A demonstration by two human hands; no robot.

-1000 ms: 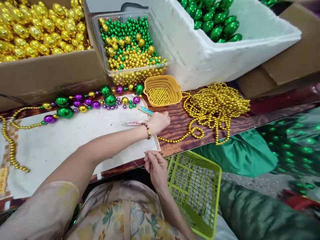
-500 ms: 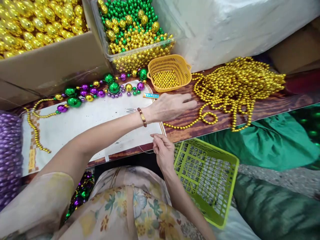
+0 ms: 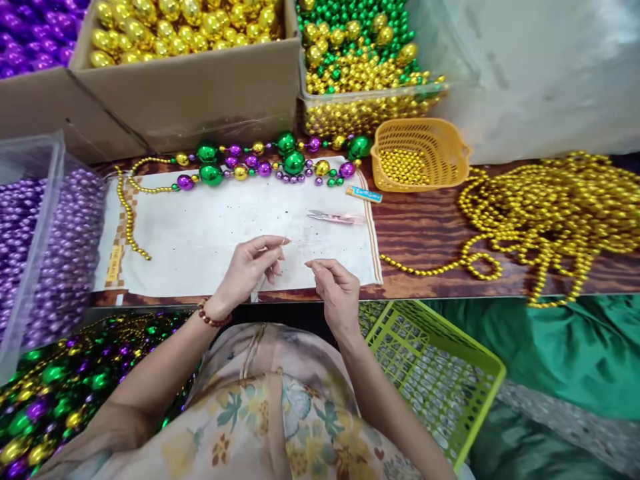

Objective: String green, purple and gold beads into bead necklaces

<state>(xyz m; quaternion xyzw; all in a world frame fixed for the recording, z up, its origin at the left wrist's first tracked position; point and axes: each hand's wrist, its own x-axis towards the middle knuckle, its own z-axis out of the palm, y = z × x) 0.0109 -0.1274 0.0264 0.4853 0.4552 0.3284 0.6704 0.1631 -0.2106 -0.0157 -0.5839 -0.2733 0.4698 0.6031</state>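
My left hand (image 3: 254, 268), with a beaded bracelet at its wrist, is over the white cloth (image 3: 170, 233), thumb and forefinger pinched on a thin pale thread (image 3: 284, 243). Just to its right, my right hand (image 3: 339, 290) is closed in a pinch at the cloth's front edge. The thread's run between the hands is too fine to follow. Beyond them lie thread snips (image 3: 335, 218) with pinkish handles and a small blue and orange packet (image 3: 364, 194). A strand of green, purple and gold beads (image 3: 250, 162) lies along the cloth's far edge.
A yellow basket (image 3: 425, 183) holds small gold beads. Right of it is a heap of gold bead chains (image 3: 550, 207). Behind stand a cardboard box (image 3: 190, 97) and a clear bin (image 3: 370, 100) of beads. A purple bead bin (image 3: 55, 200) is left; a green crate (image 3: 480, 373) is below.
My left hand has come back from beside the gold chains to the cloth, near my right hand, and now pinches. The view has swung left. My right hand keeps its pinch.
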